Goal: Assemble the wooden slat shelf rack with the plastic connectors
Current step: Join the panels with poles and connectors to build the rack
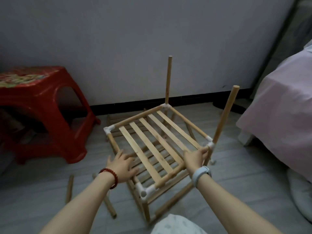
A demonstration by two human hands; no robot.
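Rack (152, 144), left hand (122, 163) spread flat on it, right hand (194, 157) gripping rail

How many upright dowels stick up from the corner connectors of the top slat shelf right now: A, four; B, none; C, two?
C: one upright dowel rises from the far corner connector, another from the right one; the near connector shows an empty socket.

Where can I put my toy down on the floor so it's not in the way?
Bare floor lies between the red stool and the rack, and between the rack and the bed. It's crowded near the left hand, where loose dowels lie, and behind the rack by the wall, where more slats rest.
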